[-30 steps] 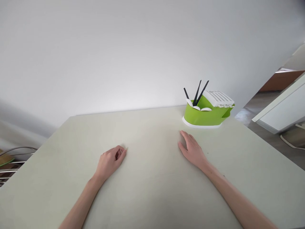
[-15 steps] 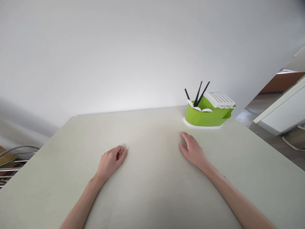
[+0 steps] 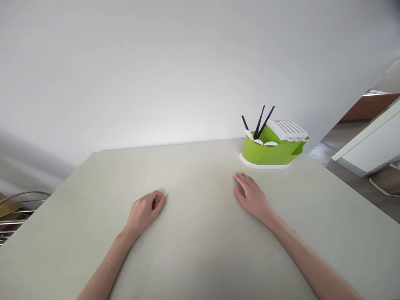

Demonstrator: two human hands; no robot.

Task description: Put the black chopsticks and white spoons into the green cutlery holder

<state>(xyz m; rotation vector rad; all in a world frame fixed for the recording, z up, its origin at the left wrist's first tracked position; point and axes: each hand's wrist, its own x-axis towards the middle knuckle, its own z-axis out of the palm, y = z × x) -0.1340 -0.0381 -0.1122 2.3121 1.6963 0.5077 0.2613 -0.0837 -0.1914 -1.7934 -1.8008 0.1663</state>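
Note:
My left hand (image 3: 146, 211) rests on the pale table (image 3: 193, 241), left of the middle. Its fingers are curled in and the thumb meets the index finger, with a small gap in between and no object visible there. Further right, my right hand (image 3: 251, 196) lies palm down on the same surface, fingers stretched out and thumb apart, holding nothing. Just beyond its fingertips stands a green holder (image 3: 261, 154) on a white base. Several thin black sticks (image 3: 260, 123) poke up from its left part, and a white slotted cover (image 3: 289, 129) tops its right part.
A plain white wall (image 3: 175, 75) runs along the table's back edge. Below the left edge is a metal wire rack (image 3: 18, 223) with something brown and green on it. Past the right edge are a grey floor (image 3: 339, 175) and a white furniture panel (image 3: 371, 146).
The index finger of my right hand has shifted slightly left. My left hand and the green holder stay where they were.

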